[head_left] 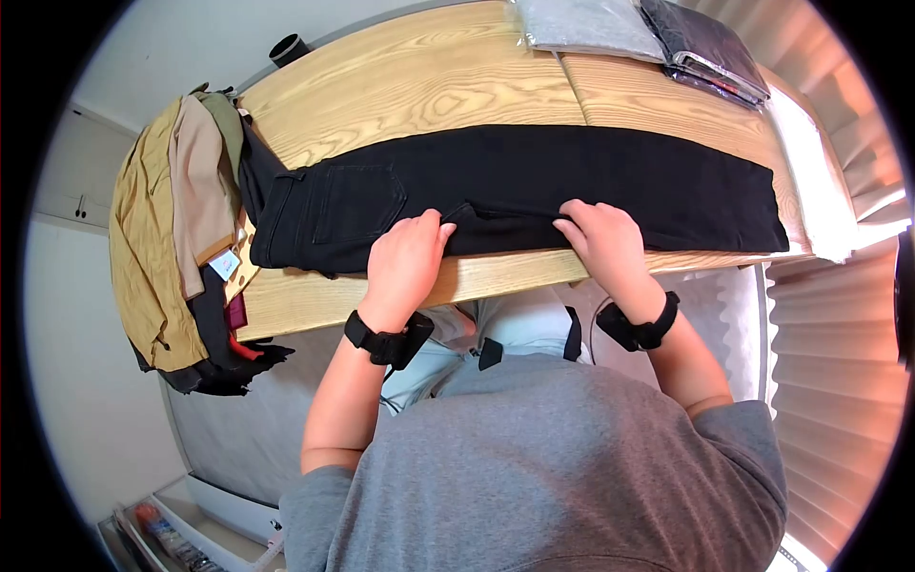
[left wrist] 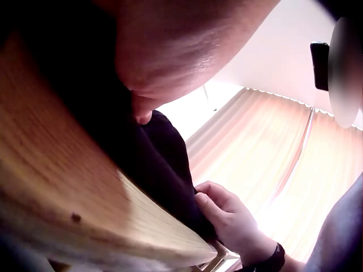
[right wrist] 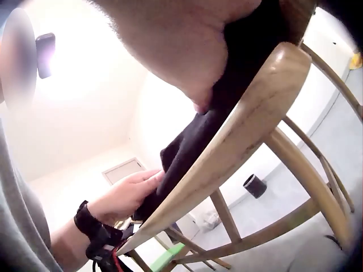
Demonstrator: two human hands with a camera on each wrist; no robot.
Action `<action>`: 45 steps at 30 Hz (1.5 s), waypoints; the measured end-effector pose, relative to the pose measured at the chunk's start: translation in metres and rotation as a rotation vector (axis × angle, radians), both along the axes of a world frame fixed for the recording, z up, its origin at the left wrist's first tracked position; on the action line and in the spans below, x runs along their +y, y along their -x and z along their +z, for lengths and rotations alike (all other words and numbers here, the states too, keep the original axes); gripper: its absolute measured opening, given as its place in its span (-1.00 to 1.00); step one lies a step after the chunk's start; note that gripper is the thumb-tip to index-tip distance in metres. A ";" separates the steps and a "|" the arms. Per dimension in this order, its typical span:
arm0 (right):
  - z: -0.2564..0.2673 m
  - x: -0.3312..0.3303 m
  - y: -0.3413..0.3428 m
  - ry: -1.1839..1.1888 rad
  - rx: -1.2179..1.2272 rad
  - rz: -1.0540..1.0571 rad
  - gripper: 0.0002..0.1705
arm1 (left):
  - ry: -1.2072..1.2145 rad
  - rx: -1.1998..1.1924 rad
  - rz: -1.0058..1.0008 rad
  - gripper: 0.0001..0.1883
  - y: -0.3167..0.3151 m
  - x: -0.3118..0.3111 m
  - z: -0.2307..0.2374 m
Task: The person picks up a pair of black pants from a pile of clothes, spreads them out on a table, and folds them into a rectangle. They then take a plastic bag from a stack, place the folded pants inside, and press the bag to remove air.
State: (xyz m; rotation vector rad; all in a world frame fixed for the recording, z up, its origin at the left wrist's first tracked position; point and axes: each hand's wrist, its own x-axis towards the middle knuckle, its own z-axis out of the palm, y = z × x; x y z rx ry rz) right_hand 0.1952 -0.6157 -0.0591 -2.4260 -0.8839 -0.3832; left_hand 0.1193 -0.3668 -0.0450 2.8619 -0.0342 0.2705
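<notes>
Black trousers lie folded lengthwise along the table's near edge, waistband at the left and leg ends at the right. My left hand pinches the near edge of the fabric just right of the back pocket. Further right, my right hand pinches the same edge, and a fold of cloth is raised between the two. In the left wrist view the dark cloth runs from my left hand to my right hand. The right wrist view shows the cloth hanging at the table edge.
A pile of clothes in tan, beige and dark colours hangs over the table's left end. Plastic-wrapped packages lie at the back right. A black cup-like object stands beyond the table's far left edge. Pink curtains hang at the right.
</notes>
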 end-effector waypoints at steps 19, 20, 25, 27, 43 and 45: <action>-0.008 0.014 -0.012 0.244 -0.090 -0.110 -0.67 | -0.041 -0.165 -0.098 -0.60 0.016 -0.038 -0.009; -0.007 0.012 -0.011 0.235 -0.077 -0.114 -0.70 | -0.099 -0.123 -0.092 -0.58 0.015 -0.037 -0.015; 0.012 -0.038 -0.013 0.133 0.017 -0.086 -0.77 | -0.157 -0.034 -0.075 -0.53 0.013 -0.041 -0.010; 0.020 -0.088 -0.029 0.170 -0.231 -0.107 -0.78 | -0.162 -0.016 -0.075 -0.51 0.014 -0.043 -0.010; 0.048 -0.334 -0.113 -0.253 0.619 -0.856 -0.46 | -0.187 -0.003 -0.034 -0.55 0.016 -0.043 -0.019; 0.062 -0.333 -0.114 -0.232 0.265 -0.671 -0.45 | -0.188 0.002 -0.034 -0.55 0.016 -0.043 -0.017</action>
